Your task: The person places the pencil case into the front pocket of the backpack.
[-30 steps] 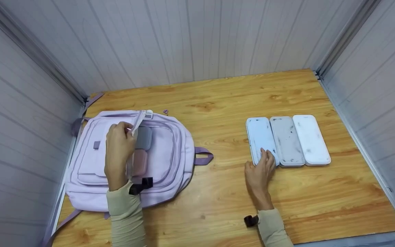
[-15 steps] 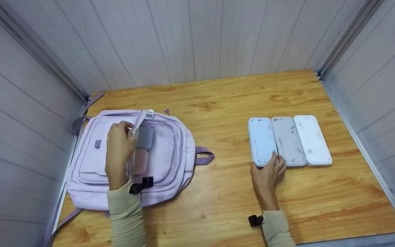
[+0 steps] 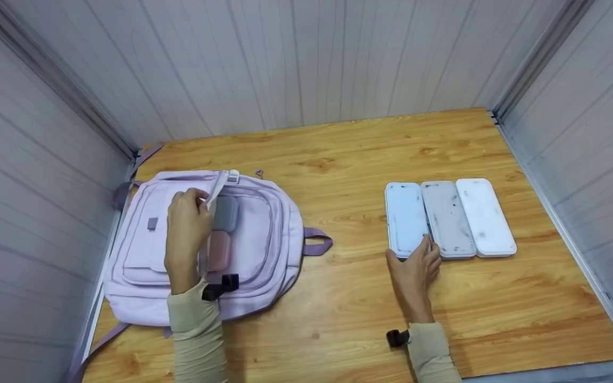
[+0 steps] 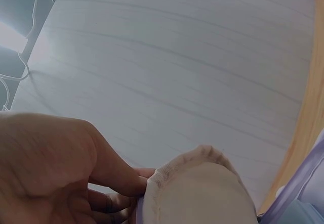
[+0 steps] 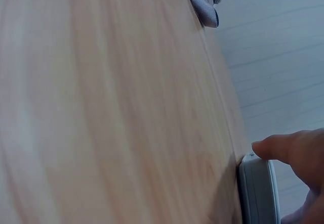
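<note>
At left on the counter [image 3: 328, 330], a lavender backpack [image 3: 285, 239] lies with its front pocket open. The left hand [image 3: 184, 236] pinches the pocket's flap [image 4: 202, 188] between thumb and fingers, holding it up. Inside, a grey box [image 3: 226, 213] sits on the far side of a pink box [image 3: 219, 250]. At right, the right hand [image 3: 414, 271], thumb and fingers partly spread, grips the near end of a pale blue case [image 3: 406, 218]. Next rightward, side by side: a grey case [image 3: 447, 218], then a white case [image 3: 485, 215].

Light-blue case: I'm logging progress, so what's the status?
Left grip pinching backpack flap. Right grip around near end of light-blue case, lying on table. Gray case close alongside, possible snag.
</note>
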`<state>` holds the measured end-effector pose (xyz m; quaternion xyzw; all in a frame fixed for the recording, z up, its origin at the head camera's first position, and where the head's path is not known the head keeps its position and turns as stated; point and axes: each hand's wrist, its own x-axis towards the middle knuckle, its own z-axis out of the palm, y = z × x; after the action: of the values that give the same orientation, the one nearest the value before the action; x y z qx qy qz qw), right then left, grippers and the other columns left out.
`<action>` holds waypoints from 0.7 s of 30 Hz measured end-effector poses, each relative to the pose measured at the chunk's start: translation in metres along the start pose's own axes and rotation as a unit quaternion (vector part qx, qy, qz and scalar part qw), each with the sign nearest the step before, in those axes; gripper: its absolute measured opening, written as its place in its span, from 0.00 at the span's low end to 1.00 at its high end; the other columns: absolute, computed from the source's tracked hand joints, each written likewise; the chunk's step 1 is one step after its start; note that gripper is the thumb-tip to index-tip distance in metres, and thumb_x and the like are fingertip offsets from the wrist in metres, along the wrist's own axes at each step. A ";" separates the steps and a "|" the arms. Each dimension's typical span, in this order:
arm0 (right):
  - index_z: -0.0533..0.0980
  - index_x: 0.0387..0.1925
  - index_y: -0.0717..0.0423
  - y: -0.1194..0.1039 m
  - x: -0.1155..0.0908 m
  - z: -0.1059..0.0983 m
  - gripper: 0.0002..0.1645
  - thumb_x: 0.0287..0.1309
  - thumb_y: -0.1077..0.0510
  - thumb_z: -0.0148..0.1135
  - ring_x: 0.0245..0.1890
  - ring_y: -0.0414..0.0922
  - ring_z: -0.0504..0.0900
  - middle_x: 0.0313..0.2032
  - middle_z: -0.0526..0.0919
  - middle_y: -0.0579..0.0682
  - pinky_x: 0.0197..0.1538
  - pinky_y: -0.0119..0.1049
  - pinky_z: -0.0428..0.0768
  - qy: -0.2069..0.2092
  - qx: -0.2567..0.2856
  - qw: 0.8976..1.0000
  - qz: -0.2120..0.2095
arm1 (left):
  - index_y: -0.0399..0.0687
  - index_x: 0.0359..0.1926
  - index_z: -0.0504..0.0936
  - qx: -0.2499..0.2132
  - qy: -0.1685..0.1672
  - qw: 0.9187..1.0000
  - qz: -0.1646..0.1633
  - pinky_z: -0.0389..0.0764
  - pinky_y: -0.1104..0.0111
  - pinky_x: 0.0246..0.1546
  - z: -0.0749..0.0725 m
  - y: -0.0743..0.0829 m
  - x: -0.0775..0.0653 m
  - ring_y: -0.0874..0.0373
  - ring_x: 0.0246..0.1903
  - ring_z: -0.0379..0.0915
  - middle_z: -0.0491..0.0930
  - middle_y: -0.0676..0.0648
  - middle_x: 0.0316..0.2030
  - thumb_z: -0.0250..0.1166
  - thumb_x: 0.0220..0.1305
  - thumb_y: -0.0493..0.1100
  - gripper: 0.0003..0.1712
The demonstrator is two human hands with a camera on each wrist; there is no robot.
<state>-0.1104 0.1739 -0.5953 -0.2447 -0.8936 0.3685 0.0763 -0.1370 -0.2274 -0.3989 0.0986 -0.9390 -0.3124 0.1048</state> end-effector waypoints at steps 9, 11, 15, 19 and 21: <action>0.46 0.73 0.60 0.002 -0.001 0.001 0.61 0.46 0.49 0.73 0.68 0.64 0.51 0.68 0.49 0.67 0.68 0.55 0.54 0.001 0.058 0.998 0.004 | 0.29 0.46 0.78 0.001 -0.007 1.000 -0.011 0.71 0.51 0.45 -0.001 0.001 0.001 0.41 0.41 0.71 0.74 0.33 0.38 0.50 0.63 0.31 0.15; 0.46 0.73 0.59 0.003 -0.001 0.000 0.61 0.46 0.49 0.73 0.69 0.63 0.51 0.69 0.49 0.66 0.69 0.55 0.54 0.002 0.069 0.998 0.006 | 0.29 0.46 0.78 0.001 -0.007 1.000 -0.013 0.71 0.51 0.45 -0.001 0.001 0.001 0.41 0.41 0.71 0.74 0.33 0.39 0.50 0.63 0.31 0.15; 0.46 0.74 0.59 0.004 -0.003 -0.002 0.62 0.47 0.47 0.73 0.71 0.61 0.49 0.71 0.49 0.64 0.70 0.53 0.53 0.002 0.083 0.997 0.005 | 0.29 0.46 0.78 0.002 -0.005 1.000 -0.012 0.70 0.51 0.45 -0.001 0.001 0.001 0.41 0.41 0.71 0.74 0.33 0.38 0.50 0.63 0.31 0.15; 0.48 0.73 0.59 0.005 -0.003 -0.004 0.61 0.47 0.47 0.72 0.72 0.58 0.49 0.72 0.49 0.61 0.72 0.51 0.52 0.006 0.101 0.995 -0.001 | 0.29 0.46 0.78 -0.001 -0.004 1.000 -0.012 0.70 0.51 0.45 0.000 0.002 0.001 0.41 0.41 0.71 0.74 0.33 0.38 0.50 0.63 0.31 0.15; 0.49 0.73 0.59 0.005 -0.003 -0.005 0.59 0.47 0.48 0.72 0.72 0.58 0.50 0.72 0.49 0.60 0.72 0.50 0.52 0.011 0.111 0.994 -0.008 | 0.29 0.46 0.78 -0.002 -0.004 1.000 -0.009 0.70 0.51 0.45 0.000 0.002 0.002 0.40 0.41 0.71 0.74 0.33 0.38 0.50 0.62 0.30 0.15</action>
<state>-0.1042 0.1785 -0.5952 -0.2316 -0.8480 0.4624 0.1158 -0.1388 -0.2259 -0.3978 0.1060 -0.9378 -0.3158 0.0983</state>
